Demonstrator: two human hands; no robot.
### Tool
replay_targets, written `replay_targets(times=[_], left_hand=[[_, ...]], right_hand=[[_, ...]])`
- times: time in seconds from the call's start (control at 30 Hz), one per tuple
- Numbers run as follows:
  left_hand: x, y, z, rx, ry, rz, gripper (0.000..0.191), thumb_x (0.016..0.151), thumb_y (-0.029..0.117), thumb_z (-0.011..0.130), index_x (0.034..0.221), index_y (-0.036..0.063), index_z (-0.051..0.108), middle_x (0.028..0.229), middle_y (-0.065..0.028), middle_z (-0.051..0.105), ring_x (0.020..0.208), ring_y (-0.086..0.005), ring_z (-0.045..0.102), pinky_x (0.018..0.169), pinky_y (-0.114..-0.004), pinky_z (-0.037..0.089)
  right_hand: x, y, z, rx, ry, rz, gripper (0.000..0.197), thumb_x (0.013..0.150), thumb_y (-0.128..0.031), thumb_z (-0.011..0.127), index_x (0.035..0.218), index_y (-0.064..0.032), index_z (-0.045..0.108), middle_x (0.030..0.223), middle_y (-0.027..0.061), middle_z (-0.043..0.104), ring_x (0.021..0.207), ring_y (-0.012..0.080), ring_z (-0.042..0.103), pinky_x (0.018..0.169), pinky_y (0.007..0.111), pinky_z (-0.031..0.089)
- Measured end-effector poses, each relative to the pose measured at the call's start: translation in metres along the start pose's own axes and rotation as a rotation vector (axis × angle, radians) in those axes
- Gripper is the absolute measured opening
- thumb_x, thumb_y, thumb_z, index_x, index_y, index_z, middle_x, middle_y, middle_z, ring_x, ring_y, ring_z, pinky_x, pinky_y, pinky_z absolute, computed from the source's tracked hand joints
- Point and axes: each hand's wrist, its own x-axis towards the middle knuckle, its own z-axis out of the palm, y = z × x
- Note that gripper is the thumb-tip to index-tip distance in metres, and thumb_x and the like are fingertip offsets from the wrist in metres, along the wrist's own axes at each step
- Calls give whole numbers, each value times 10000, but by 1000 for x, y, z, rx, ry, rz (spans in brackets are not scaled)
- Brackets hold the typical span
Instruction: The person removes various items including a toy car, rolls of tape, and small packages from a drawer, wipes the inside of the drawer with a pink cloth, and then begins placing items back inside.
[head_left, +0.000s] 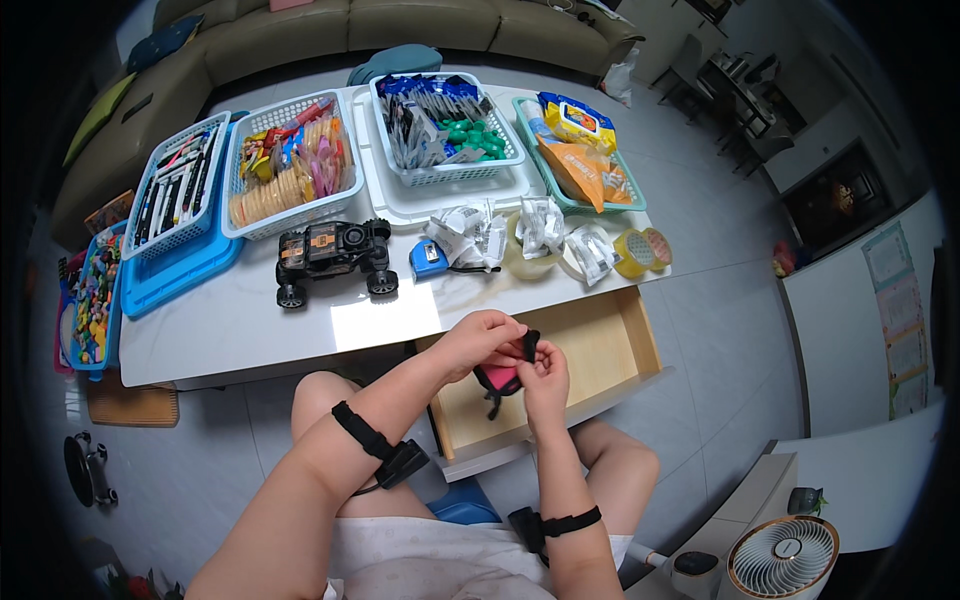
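Over a pulled-out wooden drawer (600, 337), both hands hold a small pink-and-black pouch-like item (499, 379). My left hand (484, 341) pinches its black strap (532, 341) near the upper end. Lower on that strap and at the item's right edge are the fingertips of my right hand (546, 375). A short black cord (493, 409) dangles from the bottom. Fingers cover part of the item, so its exact kind is unclear. Of the drawer, I see a bare wooden bottom around the hands.
On the white table (247, 337) stand a black toy truck (334, 259), a blue tape measure (428, 259), white packets (469, 232) and tape rolls (634, 251). Behind are baskets of markers (174, 187), snacks (292, 169), pouches (442, 176) and wipes (581, 202). A fan (784, 555) is lower right.
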Motion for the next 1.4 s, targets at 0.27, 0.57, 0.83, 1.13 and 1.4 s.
replay_targets(times=[0.27, 0.57, 0.83, 1.13, 1.4], left_hand=[[5, 4, -27, 173, 126, 57, 168, 899, 206, 535, 938, 49, 581, 846, -43, 611, 764, -116, 595, 692, -260, 498], [11, -10, -16, 510, -37, 74, 166, 842, 193, 583, 891, 35, 600, 766, -14, 600, 711, -89, 561, 605, -245, 457], [39, -48, -5, 1382, -15, 215, 321, 786, 261, 600, 1001, 23, 621, 971, -168, 625, 916, -328, 594, 802, -384, 474], [124, -123, 37, 1688, 99, -130, 607, 806, 336, 587, 1313, 64, 392, 1289, -235, 406, 1150, -378, 451, 947, -420, 408], [197, -154, 57, 1747, 261, -113, 792, 800, 504, 564, 1391, 60, 279, 1403, -293, 244, 1263, -456, 306, 1013, -457, 344]], right_hand=[[25, 16, -37, 122, 24, 414, 260, 744, 16, 463, 988, 20, 554, 856, 70, 589, 746, 148, 569, 691, 258, 485], [72, 62, -110, -319, 388, 257, 302, 773, -74, 531, 1062, 3, 569, 831, 42, 576, 744, 109, 530, 669, 236, 433], [106, 34, -150, 256, 596, 592, 281, 812, -202, 561, 1090, -171, 577, 769, -71, 521, 723, 39, 492, 773, 347, 320], [173, 49, -206, 237, 667, 652, 89, 767, -201, 591, 763, -166, 510, 726, -60, 469, 682, 66, 434, 718, 333, 292], [220, 9, -235, 437, 592, 525, 129, 743, -234, 633, 772, -199, 513, 728, -74, 475, 715, 49, 441, 859, 348, 302]])
